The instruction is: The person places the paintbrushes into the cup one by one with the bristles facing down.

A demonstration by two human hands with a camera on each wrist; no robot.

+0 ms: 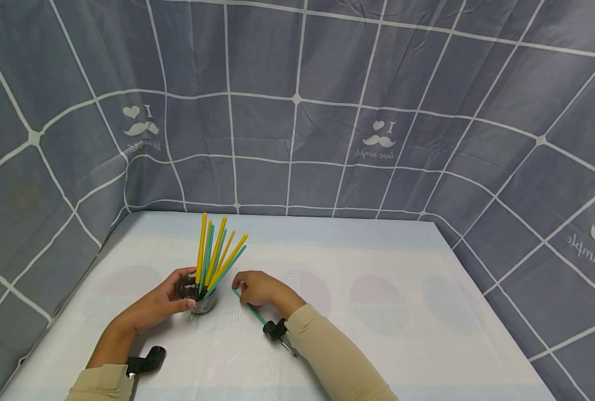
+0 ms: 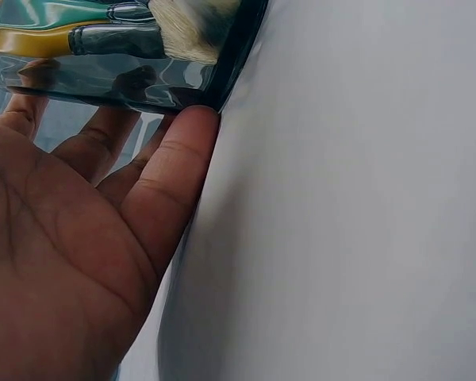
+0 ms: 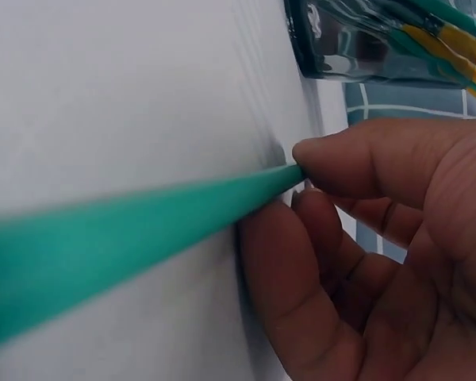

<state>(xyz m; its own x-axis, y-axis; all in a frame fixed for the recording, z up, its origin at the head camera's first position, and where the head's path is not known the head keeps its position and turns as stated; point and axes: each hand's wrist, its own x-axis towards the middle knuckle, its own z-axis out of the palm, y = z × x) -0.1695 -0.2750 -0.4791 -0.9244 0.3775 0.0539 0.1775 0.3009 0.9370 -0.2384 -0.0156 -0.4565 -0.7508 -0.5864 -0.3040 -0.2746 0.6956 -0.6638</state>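
Observation:
A clear glass jar point(image 1: 204, 304) stands on the table with several paintbrushes point(image 1: 220, 248) in it, yellow and green handles up, bristles down. My left hand point(image 1: 152, 305) holds the jar from its left side, thumb in front and fingers behind. In the left wrist view the jar's base point(image 2: 214, 87) is near a fingertip, and pale bristles point(image 2: 192, 32) show through the glass. To the right of the jar, my right hand point(image 1: 262, 288) pinches a green paintbrush point(image 3: 159, 226) near one handle end between thumb and fingertips. The brush runs back under the right wrist, low over the table.
A white cloth with faint printed circles point(image 1: 380, 306) covers the table point(image 1: 327, 239). Grey curtains point(image 1: 262, 128) with white grid lines hang behind it and at both sides. Each wrist wears a small black camera mount point(image 1: 147, 361).

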